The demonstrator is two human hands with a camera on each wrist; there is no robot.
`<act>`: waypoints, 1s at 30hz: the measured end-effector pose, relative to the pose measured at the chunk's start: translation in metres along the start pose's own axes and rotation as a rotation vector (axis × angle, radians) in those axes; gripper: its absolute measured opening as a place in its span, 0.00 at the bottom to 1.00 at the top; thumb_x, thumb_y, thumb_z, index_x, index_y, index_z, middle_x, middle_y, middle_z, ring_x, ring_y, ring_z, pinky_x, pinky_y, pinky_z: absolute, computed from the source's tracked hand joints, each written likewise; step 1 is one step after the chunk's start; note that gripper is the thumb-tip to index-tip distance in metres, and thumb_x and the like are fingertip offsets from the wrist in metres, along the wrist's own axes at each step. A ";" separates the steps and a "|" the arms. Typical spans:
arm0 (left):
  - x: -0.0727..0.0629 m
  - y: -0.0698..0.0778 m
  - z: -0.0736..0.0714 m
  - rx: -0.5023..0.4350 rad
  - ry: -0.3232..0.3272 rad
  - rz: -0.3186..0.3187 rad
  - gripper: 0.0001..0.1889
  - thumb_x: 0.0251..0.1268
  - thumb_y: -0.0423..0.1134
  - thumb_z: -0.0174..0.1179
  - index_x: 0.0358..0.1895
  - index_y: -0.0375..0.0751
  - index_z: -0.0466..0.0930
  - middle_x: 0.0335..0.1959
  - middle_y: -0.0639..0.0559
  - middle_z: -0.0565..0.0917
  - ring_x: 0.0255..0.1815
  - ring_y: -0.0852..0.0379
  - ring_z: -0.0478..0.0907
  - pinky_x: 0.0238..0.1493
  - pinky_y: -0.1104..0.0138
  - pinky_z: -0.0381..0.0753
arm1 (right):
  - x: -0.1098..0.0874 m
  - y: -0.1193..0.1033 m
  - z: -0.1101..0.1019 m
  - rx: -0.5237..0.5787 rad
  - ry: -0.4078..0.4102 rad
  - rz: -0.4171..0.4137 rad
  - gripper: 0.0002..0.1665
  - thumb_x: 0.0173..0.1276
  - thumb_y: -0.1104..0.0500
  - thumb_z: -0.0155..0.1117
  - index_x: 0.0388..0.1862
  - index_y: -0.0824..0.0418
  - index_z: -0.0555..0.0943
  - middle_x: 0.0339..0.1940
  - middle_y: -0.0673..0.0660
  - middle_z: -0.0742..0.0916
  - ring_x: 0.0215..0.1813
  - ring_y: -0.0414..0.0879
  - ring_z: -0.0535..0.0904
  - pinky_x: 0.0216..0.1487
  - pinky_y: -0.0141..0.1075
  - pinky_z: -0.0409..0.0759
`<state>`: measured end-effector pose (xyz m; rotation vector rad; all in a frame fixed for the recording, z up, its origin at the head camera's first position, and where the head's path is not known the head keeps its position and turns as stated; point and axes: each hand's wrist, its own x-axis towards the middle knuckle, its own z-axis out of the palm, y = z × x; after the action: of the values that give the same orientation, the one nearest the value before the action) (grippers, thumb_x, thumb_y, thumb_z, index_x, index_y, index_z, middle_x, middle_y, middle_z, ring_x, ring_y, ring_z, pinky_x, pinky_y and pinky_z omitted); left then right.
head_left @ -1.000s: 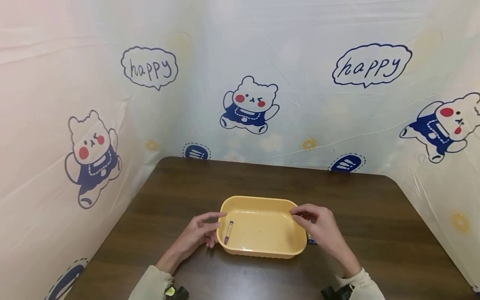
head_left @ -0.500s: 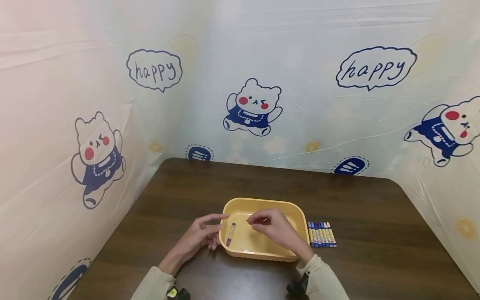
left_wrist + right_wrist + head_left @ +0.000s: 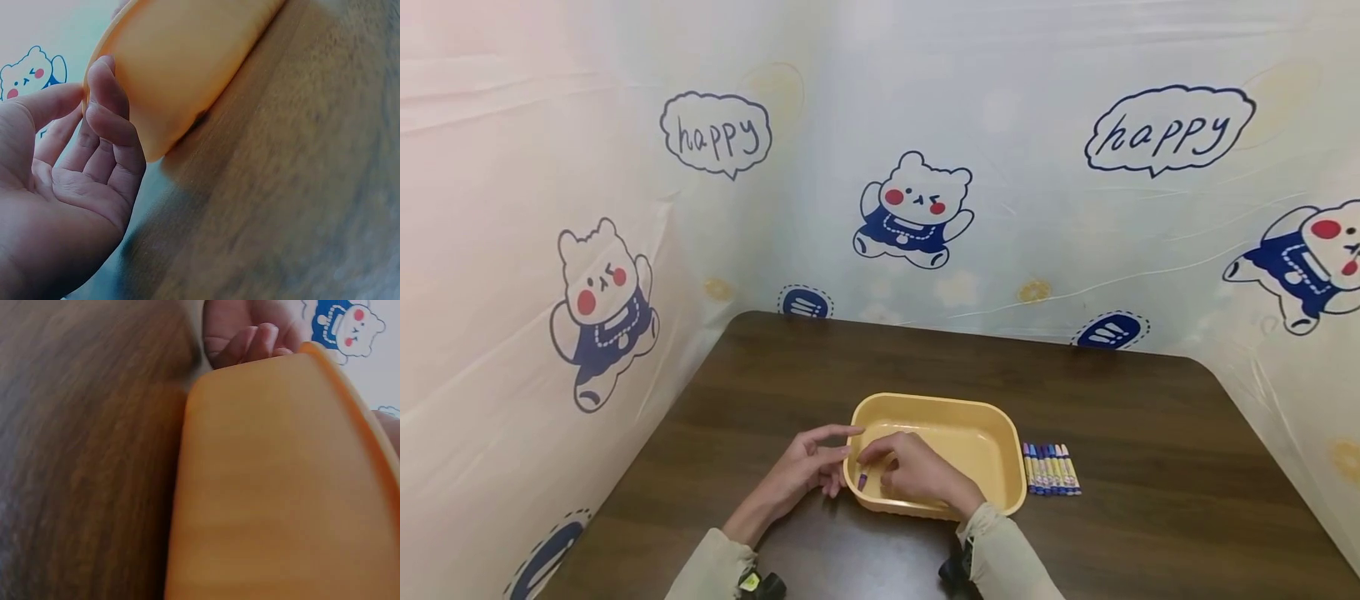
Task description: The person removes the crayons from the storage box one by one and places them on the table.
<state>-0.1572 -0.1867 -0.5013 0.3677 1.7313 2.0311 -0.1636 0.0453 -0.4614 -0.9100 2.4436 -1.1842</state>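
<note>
A yellow plastic tray [image 3: 958,504] stands on the dark wooden table. At its left end my left hand [image 3: 808,462] holds the rim, thumb and fingertips on the edge, as the left wrist view also shows. My right hand [image 3: 917,471] reaches over the tray's left half with bent fingers. Under its index finger lies a single crayon [image 3: 862,482], its purple end showing and the rest mostly hidden by the hand. The thumb stands apart from the crayon. In the right wrist view the tray's outer wall [image 3: 269,481] hides the right fingertips.
Just right of the tray, several crayons [image 3: 1051,471] lie side by side in a tidy row on the table [image 3: 1150,433]. A pale curtain [image 3: 1045,208] printed with cartoon bears surrounds the table's back and sides.
My right hand has moved left from the tray's right rim, across the tray to the lone crayon, uncovering the crayon row. My left hand stays at the left rim.
</note>
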 end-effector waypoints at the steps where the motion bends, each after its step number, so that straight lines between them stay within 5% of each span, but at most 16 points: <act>1: 0.000 0.000 0.000 0.001 0.000 0.002 0.26 0.75 0.39 0.56 0.69 0.29 0.67 0.21 0.50 0.83 0.18 0.58 0.77 0.21 0.69 0.77 | 0.000 0.000 0.000 -0.033 0.008 -0.006 0.25 0.53 0.80 0.58 0.48 0.65 0.86 0.44 0.56 0.89 0.49 0.48 0.82 0.52 0.40 0.80; 6: 0.001 0.001 0.001 0.003 0.003 0.002 0.27 0.74 0.40 0.57 0.69 0.29 0.67 0.21 0.50 0.83 0.18 0.58 0.77 0.21 0.69 0.77 | -0.004 0.001 -0.001 -0.214 0.131 0.004 0.21 0.54 0.79 0.58 0.41 0.63 0.88 0.40 0.53 0.89 0.44 0.47 0.81 0.51 0.39 0.78; 11: 0.001 0.000 0.002 0.008 0.004 -0.002 0.26 0.74 0.40 0.57 0.69 0.30 0.67 0.22 0.49 0.84 0.18 0.58 0.78 0.21 0.69 0.77 | -0.009 0.005 -0.002 -0.304 0.199 0.063 0.09 0.55 0.72 0.67 0.30 0.60 0.87 0.27 0.47 0.86 0.35 0.43 0.74 0.41 0.36 0.74; 19: 0.001 0.001 0.002 0.021 -0.004 0.011 0.26 0.74 0.39 0.57 0.69 0.29 0.68 0.22 0.48 0.84 0.18 0.57 0.78 0.21 0.69 0.77 | -0.008 0.009 -0.005 -0.245 0.193 0.107 0.05 0.56 0.69 0.72 0.27 0.60 0.86 0.22 0.46 0.83 0.27 0.36 0.73 0.31 0.30 0.73; 30: 0.001 0.000 0.002 0.023 -0.032 0.039 0.25 0.75 0.37 0.55 0.69 0.27 0.66 0.22 0.48 0.84 0.19 0.58 0.78 0.21 0.70 0.77 | -0.008 0.010 -0.010 -0.168 0.229 0.114 0.03 0.59 0.69 0.70 0.30 0.62 0.87 0.24 0.48 0.84 0.27 0.36 0.74 0.31 0.30 0.74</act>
<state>-0.1568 -0.1848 -0.5009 0.4430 1.7427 2.0227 -0.1661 0.0610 -0.4633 -0.6999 2.7719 -1.1107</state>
